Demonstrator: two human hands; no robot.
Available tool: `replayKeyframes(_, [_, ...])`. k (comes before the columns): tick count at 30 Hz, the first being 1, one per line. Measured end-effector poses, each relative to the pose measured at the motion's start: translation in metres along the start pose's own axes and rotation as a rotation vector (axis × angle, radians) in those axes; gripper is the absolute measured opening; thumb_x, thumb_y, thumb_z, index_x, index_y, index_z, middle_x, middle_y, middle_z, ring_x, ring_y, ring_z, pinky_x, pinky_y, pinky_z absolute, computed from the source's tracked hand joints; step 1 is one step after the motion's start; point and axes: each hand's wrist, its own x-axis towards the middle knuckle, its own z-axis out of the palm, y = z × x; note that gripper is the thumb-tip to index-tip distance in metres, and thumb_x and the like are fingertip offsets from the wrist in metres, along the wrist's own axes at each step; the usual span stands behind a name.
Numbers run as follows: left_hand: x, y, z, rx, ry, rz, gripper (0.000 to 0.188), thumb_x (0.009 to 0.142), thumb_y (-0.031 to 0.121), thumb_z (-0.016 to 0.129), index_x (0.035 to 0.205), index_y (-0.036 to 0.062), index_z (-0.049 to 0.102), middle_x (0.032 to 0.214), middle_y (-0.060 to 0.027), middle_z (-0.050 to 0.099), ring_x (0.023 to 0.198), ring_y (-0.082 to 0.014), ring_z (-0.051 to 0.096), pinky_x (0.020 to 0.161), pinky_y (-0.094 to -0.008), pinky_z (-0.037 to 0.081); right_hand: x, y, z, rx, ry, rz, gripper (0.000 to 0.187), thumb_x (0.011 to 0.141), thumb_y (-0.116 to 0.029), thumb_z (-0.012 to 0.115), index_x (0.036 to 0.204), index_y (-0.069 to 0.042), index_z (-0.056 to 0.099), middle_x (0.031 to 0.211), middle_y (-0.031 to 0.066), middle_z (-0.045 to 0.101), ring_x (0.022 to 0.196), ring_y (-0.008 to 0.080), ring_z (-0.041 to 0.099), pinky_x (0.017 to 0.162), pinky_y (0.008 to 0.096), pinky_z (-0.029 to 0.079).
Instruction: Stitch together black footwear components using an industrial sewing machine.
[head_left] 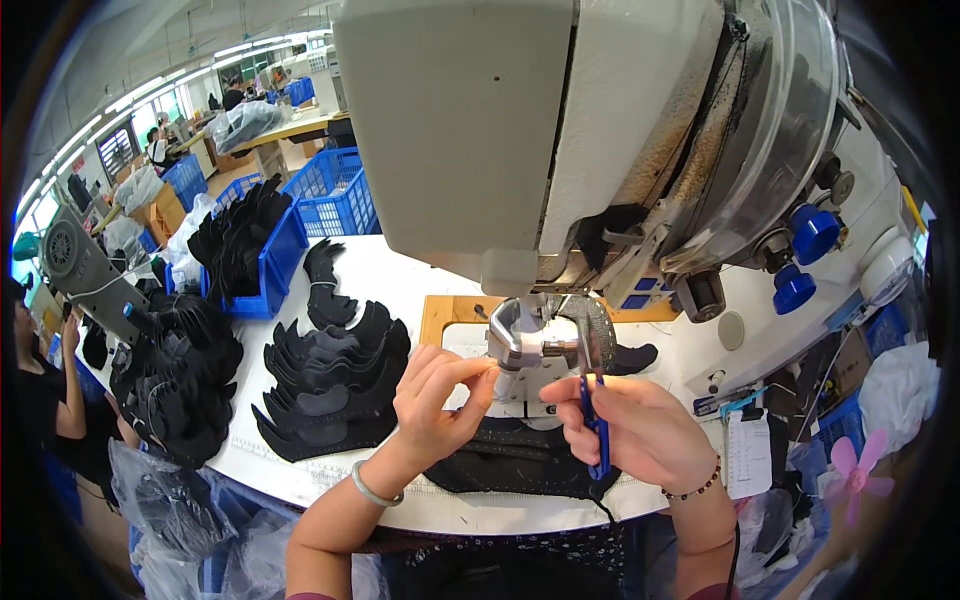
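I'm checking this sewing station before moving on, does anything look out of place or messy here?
Mostly orderly. The sewing machine shows dark grime and worn patches along its head seam. Black cut pieces lie fanned in stacks, others heaped loosely on the left table edge. The right hand holds blue thread snips.

Blue thread snips point(597, 430) held upright (blades up) over a black shoe upper point(510, 460).

Left of worktop point(400, 270): black curved fabric pieces point(330, 385) are stacked in overlapping rows.
Far left: blue plastic crates point(325, 195) are set, one filled with black pieces.
Lower right: a pink paper flower point(850, 470) is seen.
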Motion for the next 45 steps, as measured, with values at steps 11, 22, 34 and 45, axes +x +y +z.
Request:
replayKeyframes(11, [0.001,0.000,-0.007,-0.007,0.002,0.016,0.014,0.071,-0.008,0.067,0.082,0.0007,0.062,0.066,-0.0058,0.058,0.057,-0.0157,0.048,0.051,-0.0248,0.037,0.019,0.005,-0.001,0.133,0.055,0.103,0.038,0.099,-0.031,0.043,0.110,0.003,0.052,0.075,0.0030,0.048,0.060,0.0123,0.046,0.052,0.0253,0.037])
replayKeyframes(22, [0.002,0.001,-0.008,0.010,-0.009,0.035,0.015,0.071,-0.008,0.067,0.082,0.0003,0.062,0.068,-0.0064,0.059,0.057,-0.0157,0.048,0.051,-0.0243,0.037,0.026,0.010,0.002,0.130,0.121,0.043,0.032,0.099,-0.028,0.044,0.106,0.002,0.053,0.074,0.0023,0.048,0.060,0.0118,0.047,0.052,0.0249,0.039])
replayKeyframes(34, [0.009,0.009,-0.009,-0.890,-0.274,-0.948,0.038,0.099,0.027,0.043,0.092,-0.0018,0.067,0.075,-0.0065,0.066,0.060,-0.0069,0.052,0.052,-0.0200,0.040,-0.001,0.019,0.018,-0.656,-0.290,0.308,0.031,0.098,-0.033,0.045,0.106,-0.004,0.049,0.066,0.0002,0.052,0.056,0.0062,0.053,0.054,0.0213,0.044])
replayKeyframes(45, [0.018,0.024,-0.013,-0.361,-0.301,-0.883,0.024,0.088,0.020,0.065,0.078,-0.0017,0.064,0.062,0.0007,0.058,0.055,-0.0020,0.048,0.049,-0.0180,0.038,-0.032,0.004,0.005,-1.409,0.154,-0.351,0.040,0.079,-0.029,0.071,0.109,-0.007,0.056,0.082,0.0079,0.055,0.067,0.0208,0.059,0.058,0.0309,0.047])
